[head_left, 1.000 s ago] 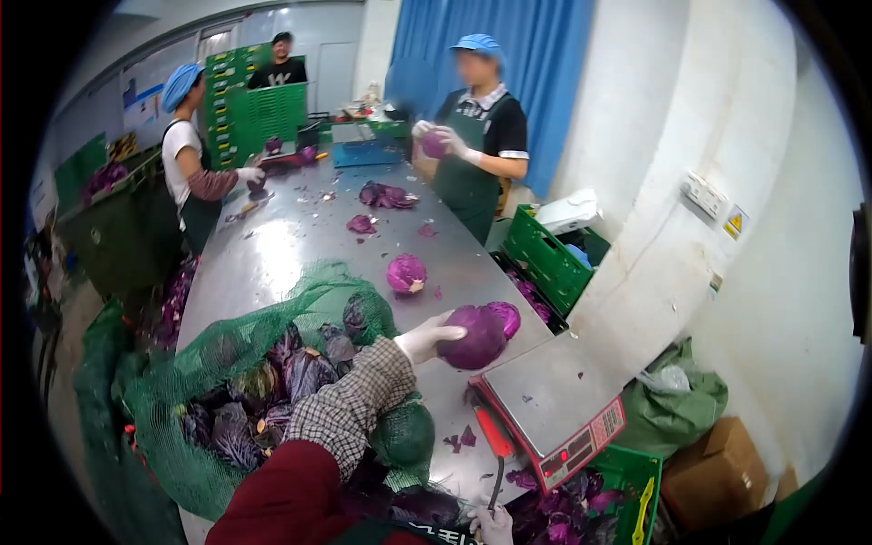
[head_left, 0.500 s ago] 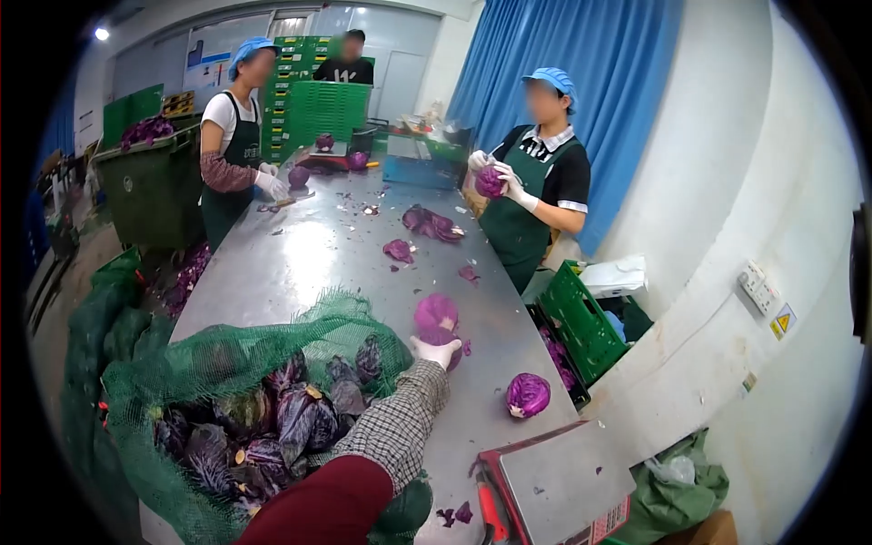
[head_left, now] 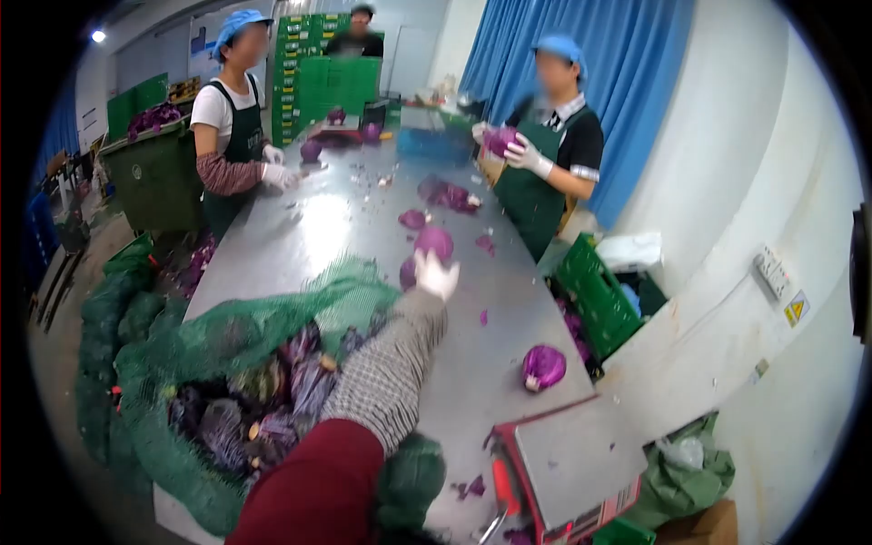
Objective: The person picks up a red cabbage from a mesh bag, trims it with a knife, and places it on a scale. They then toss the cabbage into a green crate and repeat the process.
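Observation:
My left hand (head_left: 438, 276), in a white glove, reaches out over the steel table with its fingers spread. Its fingertips are right at two peeled red cabbages: one cabbage (head_left: 434, 241) lies just beyond them, the other cabbage (head_left: 409, 274) is partly hidden on their left. Below my outstretched arm, a green mesh bag (head_left: 195, 341) lies open around several dark, unpeeled red cabbages (head_left: 222, 431). Another peeled red cabbage (head_left: 544, 367) rests to the right, near the table edge. My right hand is out of view.
A scale (head_left: 577, 463) stands at the near right, with a red-handled tool (head_left: 505, 486) against it. Loose leaves (head_left: 450, 194) lie farther up the table (head_left: 300, 236). Two co-workers in aprons stand along its sides; the right one holds a cabbage (head_left: 501, 141). Green crates (head_left: 595, 286) stand right.
My left hand has moved forward along the table, and its fingers have come off the cabbage they were on. The two cabbages now lie farther away. The camera view has shifted slightly.

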Motion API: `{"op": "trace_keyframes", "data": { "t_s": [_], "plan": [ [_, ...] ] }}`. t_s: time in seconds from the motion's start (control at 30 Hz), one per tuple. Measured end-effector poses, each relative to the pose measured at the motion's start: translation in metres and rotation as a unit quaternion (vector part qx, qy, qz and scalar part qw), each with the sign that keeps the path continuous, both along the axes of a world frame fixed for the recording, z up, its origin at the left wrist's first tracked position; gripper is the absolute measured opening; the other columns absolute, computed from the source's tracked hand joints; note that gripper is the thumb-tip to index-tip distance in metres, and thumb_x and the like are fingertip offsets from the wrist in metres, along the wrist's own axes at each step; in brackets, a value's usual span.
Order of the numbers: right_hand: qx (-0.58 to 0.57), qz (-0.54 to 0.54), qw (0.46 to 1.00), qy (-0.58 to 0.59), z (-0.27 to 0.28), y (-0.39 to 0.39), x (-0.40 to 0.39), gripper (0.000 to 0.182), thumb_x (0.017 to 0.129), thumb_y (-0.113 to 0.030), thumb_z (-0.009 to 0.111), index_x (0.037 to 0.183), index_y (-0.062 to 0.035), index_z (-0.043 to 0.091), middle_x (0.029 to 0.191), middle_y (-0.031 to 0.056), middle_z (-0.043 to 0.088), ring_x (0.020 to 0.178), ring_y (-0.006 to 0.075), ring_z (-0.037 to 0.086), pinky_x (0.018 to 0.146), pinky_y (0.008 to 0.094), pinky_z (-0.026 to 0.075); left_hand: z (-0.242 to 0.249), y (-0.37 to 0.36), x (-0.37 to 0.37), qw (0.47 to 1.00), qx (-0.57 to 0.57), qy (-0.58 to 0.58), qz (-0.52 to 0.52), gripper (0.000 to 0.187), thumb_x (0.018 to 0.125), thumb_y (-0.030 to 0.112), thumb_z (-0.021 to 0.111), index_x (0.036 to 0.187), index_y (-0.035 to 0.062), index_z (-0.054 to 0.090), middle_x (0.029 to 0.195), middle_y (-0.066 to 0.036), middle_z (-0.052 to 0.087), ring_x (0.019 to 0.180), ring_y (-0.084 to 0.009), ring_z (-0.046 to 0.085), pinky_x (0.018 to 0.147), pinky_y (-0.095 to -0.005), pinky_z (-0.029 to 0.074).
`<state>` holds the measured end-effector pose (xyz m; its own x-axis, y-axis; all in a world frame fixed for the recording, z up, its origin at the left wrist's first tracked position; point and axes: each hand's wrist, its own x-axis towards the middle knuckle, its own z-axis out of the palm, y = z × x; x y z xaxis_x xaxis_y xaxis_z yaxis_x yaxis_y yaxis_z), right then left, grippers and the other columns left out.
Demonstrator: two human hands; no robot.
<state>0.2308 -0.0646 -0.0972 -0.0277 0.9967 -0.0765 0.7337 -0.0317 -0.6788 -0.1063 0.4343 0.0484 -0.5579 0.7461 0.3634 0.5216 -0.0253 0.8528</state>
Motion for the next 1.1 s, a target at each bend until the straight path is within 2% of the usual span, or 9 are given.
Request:
{"op": "trace_keyframes", "data": {
  "t_s": [0.03,0.1,0.17,0.23,0.53,0.8,0.9,1.0,1.1],
  "plan": [
    [0.221,0.124,0.95,-0.18,-0.038,-0.004,0.015,0.028,0.088,-0.004,0.051,0.115,-0.0038,0.061,0.098,0.0215,0.062,0.083,0.0374,0.06,0.069,0.0457,0.05,0.004,0.01,-0.016,0.998,0.046,0.02,-0.029,0.071,0.076,0.04,0.069,0.126,-0.0069,0.049,0.134,-0.033,0.042,0.127,-0.0429,0.042,0.107,-0.0434,0.035],
    [0.27,0.111,0.941,-0.173,-0.041,-0.014,0.016,0.026,0.092,-0.008,0.05,0.116,-0.0038,0.06,0.1,0.0219,0.062,0.085,0.0351,0.061,0.07,0.0451,0.05,0.056,-0.032,-0.036,0.981,0.095,-0.065,-0.156,0.041,0.076,0.035,0.069,0.095,-0.0006,0.065,0.094,-0.022,0.066,0.093,-0.0344,0.064,0.085,-0.039,0.05],
    [0.338,0.096,0.922,-0.161,-0.021,-0.002,-0.001,0.025,0.096,-0.011,0.048,0.117,-0.0037,0.059,0.102,0.0223,0.062,0.088,0.0329,0.062,0.071,0.0445,0.051,0.118,-0.109,-0.048,0.992,0.032,0.019,-0.119,0.043,0.08,0.035,0.069,0.104,-0.0002,0.066,0.099,-0.021,0.068,0.096,-0.0311,0.066,0.085,-0.0365,0.05],
    [-0.031,-0.135,0.92,0.366,-0.011,-0.001,-0.016,0.023,0.095,-0.01,0.051,0.115,0.0,0.05,0.074,0.0086,0.061,0.051,0.0145,0.058,0.046,0.0255,0.047,0.137,-0.157,-0.077,0.99,-0.049,0.056,-0.122,0.057,0.082,0.041,0.067,0.116,-0.0037,0.062,0.113,-0.023,0.065,0.107,-0.0308,0.063,0.092,-0.0361,0.048],
    [-0.015,-0.117,0.912,0.392,0.022,-0.002,-0.03,0.018,0.096,-0.01,0.05,0.112,-0.0013,0.049,0.072,0.0088,0.061,0.047,0.0138,0.056,0.041,0.0261,0.046,0.081,-0.319,-0.131,0.887,-0.318,0.218,-0.255,0.07,0.082,0.049,0.064,0.123,-0.0079,0.056,0.115,-0.025,0.063,0.109,-0.0337,0.061,0.099,-0.0381,0.046],
    [-0.061,-0.036,0.915,0.398,0.074,-0.051,-0.059,0.02,0.096,-0.013,0.049,0.101,0.0051,0.055,0.069,0.0098,0.065,0.053,0.0155,0.063,0.051,0.0259,0.051,0.018,-0.342,-0.079,0.837,-0.406,0.353,-0.101,0.134,0.058,0.05,0.085,0.15,0.0038,-0.001,0.155,-0.025,0.01,0.142,-0.0429,0.017,0.11,-0.0597,0.024],
    [-0.088,-0.067,0.903,0.415,0.075,-0.062,-0.057,0.024,0.093,-0.011,0.054,0.11,0.006,0.053,0.078,0.0102,0.066,0.055,0.0144,0.061,0.049,0.0258,0.049,0.015,-0.35,-0.062,0.756,-0.316,0.558,-0.131,0.115,0.06,0.06,0.077,0.144,-0.0034,0.03,0.152,-0.026,0.017,0.139,-0.0405,0.021,0.11,-0.0603,0.019],
    [-0.089,-0.084,0.89,0.438,0.063,-0.067,-0.054,0.024,0.093,-0.01,0.054,0.111,0.0059,0.053,0.077,0.0096,0.065,0.053,0.013,0.059,0.048,0.0252,0.047,0.022,-0.368,-0.031,0.73,-0.344,0.437,-0.397,0.081,0.065,0.065,0.069,0.099,-0.0079,0.062,0.092,-0.025,0.064,0.09,-0.0403,0.063,0.083,-0.0459,0.05],
    [-0.098,-0.062,0.898,0.424,0.06,-0.066,-0.051,0.025,0.093,-0.008,0.054,0.116,0.0033,0.054,0.077,0.0078,0.064,0.051,0.0107,0.056,0.046,0.0239,0.045,0.012,-0.378,-0.002,0.775,-0.279,0.407,-0.395,0.089,0.068,0.062,0.071,0.111,-0.0127,0.051,0.119,-0.03,0.052,0.111,-0.0402,0.054,0.093,-0.0442,0.046]
  ]
}}
